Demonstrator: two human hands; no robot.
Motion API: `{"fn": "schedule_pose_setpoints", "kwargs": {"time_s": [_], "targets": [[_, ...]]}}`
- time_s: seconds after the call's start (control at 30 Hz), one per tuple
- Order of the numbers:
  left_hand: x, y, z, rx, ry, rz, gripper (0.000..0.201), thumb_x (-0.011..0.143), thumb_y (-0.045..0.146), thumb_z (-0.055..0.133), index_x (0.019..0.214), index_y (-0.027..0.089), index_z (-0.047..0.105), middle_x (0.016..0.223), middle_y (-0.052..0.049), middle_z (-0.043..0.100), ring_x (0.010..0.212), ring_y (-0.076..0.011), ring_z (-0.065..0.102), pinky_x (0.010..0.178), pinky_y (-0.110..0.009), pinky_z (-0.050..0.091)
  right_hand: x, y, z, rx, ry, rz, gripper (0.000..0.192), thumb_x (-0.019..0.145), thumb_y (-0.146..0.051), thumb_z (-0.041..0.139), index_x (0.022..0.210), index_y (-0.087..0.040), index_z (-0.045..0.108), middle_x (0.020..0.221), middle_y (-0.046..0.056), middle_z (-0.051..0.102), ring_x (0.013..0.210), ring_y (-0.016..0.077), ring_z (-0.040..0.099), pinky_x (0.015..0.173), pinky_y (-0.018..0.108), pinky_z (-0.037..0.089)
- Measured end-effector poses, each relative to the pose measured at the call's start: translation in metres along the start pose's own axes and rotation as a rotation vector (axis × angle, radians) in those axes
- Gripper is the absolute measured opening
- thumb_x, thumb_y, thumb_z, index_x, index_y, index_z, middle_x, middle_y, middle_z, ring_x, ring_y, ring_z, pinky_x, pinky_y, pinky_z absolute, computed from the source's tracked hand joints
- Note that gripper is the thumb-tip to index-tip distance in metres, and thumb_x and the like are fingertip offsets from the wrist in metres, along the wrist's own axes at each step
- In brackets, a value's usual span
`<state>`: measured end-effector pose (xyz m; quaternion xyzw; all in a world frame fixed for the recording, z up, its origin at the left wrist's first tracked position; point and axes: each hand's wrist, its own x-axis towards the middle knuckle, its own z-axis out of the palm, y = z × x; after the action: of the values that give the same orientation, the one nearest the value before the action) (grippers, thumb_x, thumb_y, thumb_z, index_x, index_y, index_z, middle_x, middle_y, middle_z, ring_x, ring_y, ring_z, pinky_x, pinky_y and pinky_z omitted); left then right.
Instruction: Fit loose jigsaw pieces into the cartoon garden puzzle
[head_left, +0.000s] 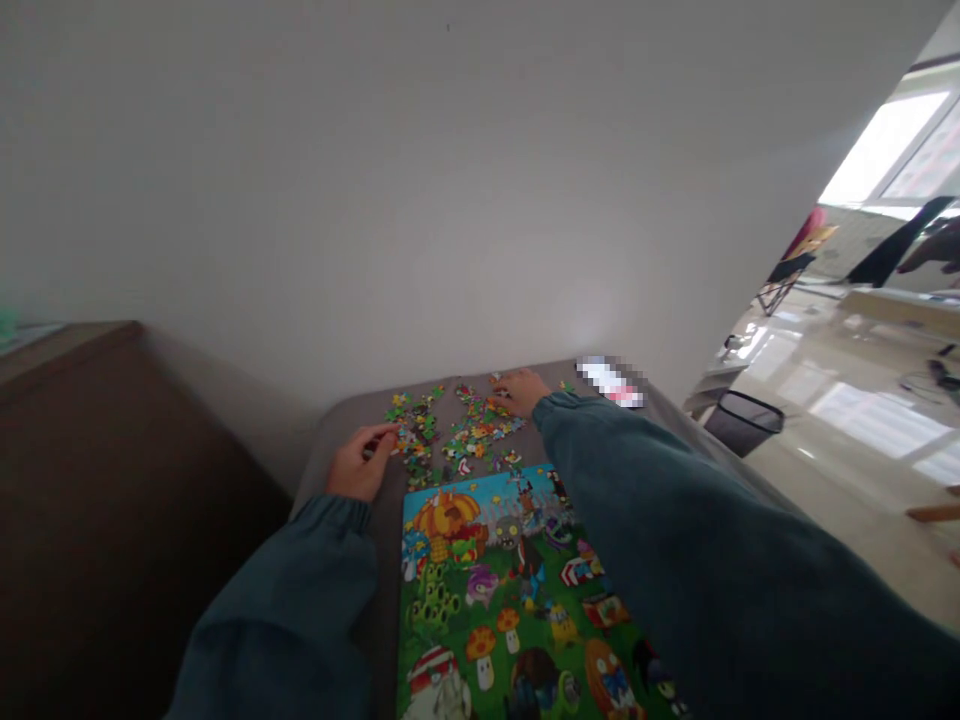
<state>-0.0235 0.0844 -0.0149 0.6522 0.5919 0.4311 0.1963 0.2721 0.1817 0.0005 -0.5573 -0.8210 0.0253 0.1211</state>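
Loose jigsaw puzzle pieces lie in scattered groups on a grey covered surface. My left hand is at the left edge of the pieces, its thumb and index finger curled together at the fingertips. Whatever may be between those fingertips is too small to make out. Over the far right part of the pieces, my right hand reaches with its fingers stretched out and touching down among them. Nearer to me lies a colourful cartoon picture board with a pumpkin, mushrooms and plants; my right sleeve covers its right edge.
A phone-like object, blurred out, rests at the far right of the grey surface. A plain wall stands directly behind. Brown furniture is on the left. A dark-rimmed bin stands on the shiny floor at right.
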Motion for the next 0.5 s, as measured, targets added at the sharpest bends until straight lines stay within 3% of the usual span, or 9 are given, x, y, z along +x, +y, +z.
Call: {"fn": "schedule_pose_setpoints", "kwargs": {"time_s": [0.2,0.37,0.5], "targets": [[-0.001,-0.002,0.001,-0.015,-0.017,0.05,0.041,0.081,0.044,0.045,0.099,0.017,0.07,0.093,-0.006,0.066,0.077,-0.0171,0.06,0.065,-0.026,0.046,0.009,-0.007,0.016,0.011,-0.014,0.05,0.021,0.077,-0.034,0.07,0.094,-0.022,0.073,0.108,0.012,0.065,0.11,0.0323,0.049,0.089,0.044,0.039],[-0.001,-0.002,0.001,-0.023,-0.023,0.072,0.041,0.081,0.044,0.046,0.099,0.016,0.07,0.092,-0.006,0.067,0.073,-0.0162,0.059,0.063,-0.025,0.046,0.008,-0.011,0.004,0.142,0.0,0.019,0.012,0.08,-0.018,0.065,0.091,-0.014,0.07,0.09,0.01,0.071,0.084,0.0198,0.062,0.076,0.031,0.046],[-0.003,0.0,0.001,-0.038,-0.094,0.03,0.045,0.08,0.046,0.047,0.103,0.015,0.07,0.086,-0.006,0.07,0.062,-0.0143,0.054,0.057,-0.025,0.043,-0.016,-0.029,-0.014,0.336,-0.045,-0.106,0.016,0.088,-0.022,0.056,0.094,-0.015,0.069,0.084,0.005,0.072,0.073,0.0126,0.064,0.068,0.024,0.05]]}}
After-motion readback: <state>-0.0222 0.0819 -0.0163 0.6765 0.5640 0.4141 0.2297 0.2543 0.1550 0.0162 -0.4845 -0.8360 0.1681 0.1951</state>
